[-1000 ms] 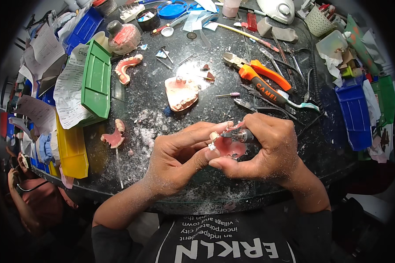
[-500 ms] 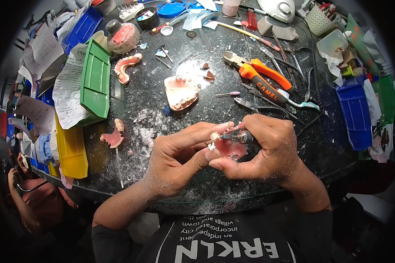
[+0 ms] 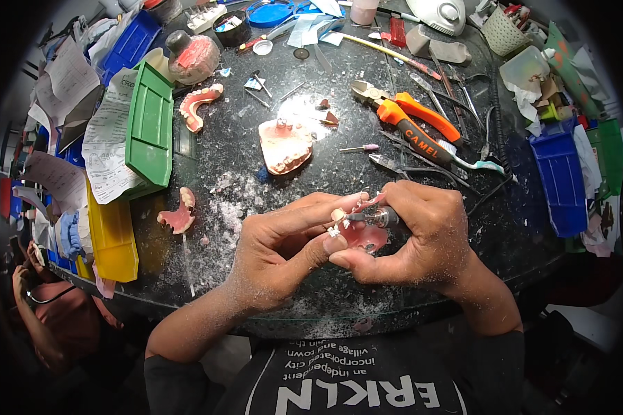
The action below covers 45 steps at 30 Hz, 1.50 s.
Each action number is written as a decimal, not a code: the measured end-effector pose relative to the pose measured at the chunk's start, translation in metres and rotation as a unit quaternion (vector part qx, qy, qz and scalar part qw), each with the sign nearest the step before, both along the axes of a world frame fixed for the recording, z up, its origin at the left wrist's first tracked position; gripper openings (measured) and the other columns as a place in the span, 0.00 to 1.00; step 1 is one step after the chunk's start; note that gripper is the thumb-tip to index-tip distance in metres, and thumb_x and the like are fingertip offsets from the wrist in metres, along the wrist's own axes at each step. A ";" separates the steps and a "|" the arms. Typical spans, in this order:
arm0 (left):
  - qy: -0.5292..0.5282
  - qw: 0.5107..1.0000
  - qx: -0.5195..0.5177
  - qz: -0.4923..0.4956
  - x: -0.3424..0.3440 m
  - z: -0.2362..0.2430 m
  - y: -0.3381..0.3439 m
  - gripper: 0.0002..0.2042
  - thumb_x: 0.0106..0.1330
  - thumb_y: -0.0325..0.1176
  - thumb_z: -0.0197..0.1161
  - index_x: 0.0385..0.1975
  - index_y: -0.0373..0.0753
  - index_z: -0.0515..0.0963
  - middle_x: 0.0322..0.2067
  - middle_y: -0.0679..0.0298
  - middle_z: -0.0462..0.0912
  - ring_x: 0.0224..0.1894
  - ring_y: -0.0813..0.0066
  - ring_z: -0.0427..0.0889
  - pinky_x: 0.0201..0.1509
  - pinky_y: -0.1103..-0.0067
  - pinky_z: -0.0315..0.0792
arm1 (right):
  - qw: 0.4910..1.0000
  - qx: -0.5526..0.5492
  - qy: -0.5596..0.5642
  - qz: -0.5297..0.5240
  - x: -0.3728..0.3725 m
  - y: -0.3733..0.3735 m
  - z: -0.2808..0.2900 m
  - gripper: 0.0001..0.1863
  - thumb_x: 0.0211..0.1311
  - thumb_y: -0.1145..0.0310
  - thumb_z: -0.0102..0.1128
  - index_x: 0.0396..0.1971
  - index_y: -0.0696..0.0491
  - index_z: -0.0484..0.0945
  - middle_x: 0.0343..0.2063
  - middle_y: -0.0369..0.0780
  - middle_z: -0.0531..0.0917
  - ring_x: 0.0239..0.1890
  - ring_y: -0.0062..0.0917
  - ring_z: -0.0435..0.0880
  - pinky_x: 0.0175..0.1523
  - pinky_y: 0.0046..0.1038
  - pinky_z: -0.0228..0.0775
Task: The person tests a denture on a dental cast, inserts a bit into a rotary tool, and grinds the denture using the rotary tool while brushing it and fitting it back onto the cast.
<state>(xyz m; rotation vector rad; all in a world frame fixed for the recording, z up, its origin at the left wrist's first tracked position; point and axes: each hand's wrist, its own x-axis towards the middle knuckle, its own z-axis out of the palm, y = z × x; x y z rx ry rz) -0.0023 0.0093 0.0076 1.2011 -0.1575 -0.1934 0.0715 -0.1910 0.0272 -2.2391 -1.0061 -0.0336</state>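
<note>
Between finger and thumb, my left hand pinches a pink denture with white teeth. My right hand is closed around a rotary handpiece, its tip against the denture near the teeth; the right thumb rests by the denture's lower edge. White crumbs cling near the tip, and fine dust coats both hands. Beyond them sits a pale pink dental cast under bright light. A partial denture lies to the left, and a curved denture farther back.
Orange-handled pliers, a toothbrush and several metal tools lie at the right. A loose bur is near the cast. Green and yellow bins line the left, a blue bin the right. At far left another person sits.
Both hands keep nearly the same place and grip. The handpiece tip and the white crumbs at the denture have shifted very slightly.
</note>
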 end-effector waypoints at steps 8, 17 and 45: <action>-0.006 1.000 0.003 0.000 -0.001 -0.002 0.000 0.17 0.68 0.20 0.56 0.57 0.33 0.73 0.59 0.48 0.71 0.58 0.65 0.76 0.61 0.73 0.74 | 1.000 -0.006 -0.003 -0.001 -0.001 0.001 0.000 0.30 0.35 0.47 0.79 0.19 0.57 0.73 0.14 0.39 0.73 0.14 0.25 0.76 0.20 0.26 0.67; -0.023 1.000 0.002 0.009 0.000 -0.005 -0.001 0.17 0.68 0.20 0.56 0.57 0.33 0.74 0.59 0.46 0.71 0.58 0.63 0.76 0.61 0.72 0.74 | 1.000 0.001 -0.010 0.003 0.000 0.001 -0.002 0.31 0.35 0.45 0.79 0.19 0.57 0.73 0.13 0.39 0.73 0.13 0.26 0.76 0.19 0.27 0.67; -0.022 1.000 0.013 0.006 0.000 -0.003 0.000 0.18 0.67 0.19 0.56 0.57 0.32 0.73 0.59 0.49 0.72 0.57 0.65 0.77 0.60 0.73 0.74 | 1.000 0.017 -0.017 0.001 0.000 0.002 -0.003 0.30 0.36 0.46 0.79 0.17 0.55 0.71 0.12 0.38 0.71 0.12 0.25 0.73 0.18 0.27 0.64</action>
